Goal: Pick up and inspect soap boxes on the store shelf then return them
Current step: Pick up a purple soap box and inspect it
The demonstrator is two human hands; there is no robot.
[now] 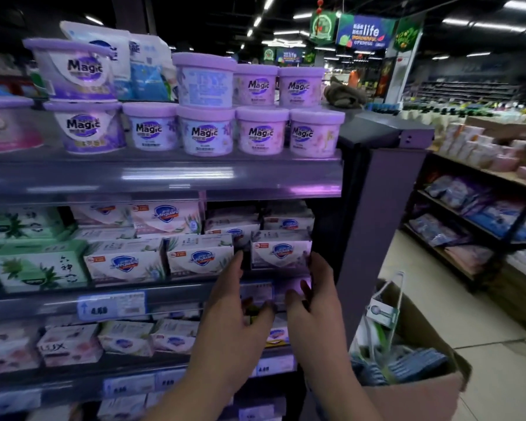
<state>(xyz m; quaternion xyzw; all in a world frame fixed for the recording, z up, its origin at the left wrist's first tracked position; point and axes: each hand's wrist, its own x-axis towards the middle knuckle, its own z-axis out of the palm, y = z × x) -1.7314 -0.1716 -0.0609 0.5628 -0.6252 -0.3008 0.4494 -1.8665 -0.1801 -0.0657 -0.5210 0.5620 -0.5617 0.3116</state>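
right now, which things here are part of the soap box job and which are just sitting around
Part of the job:
- Safeguard soap box at the right end of its row
- left hand and right hand, reaching up at its two sides
- shelf it sits on

Just there:
- Magic tubs on top
- green boxes
- Lux boxes
- cardboard box on the floor

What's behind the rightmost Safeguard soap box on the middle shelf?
More Safeguard boxes are stacked behind the front box, rising above it. How deep the stack goes is hidden by that box and shadow.
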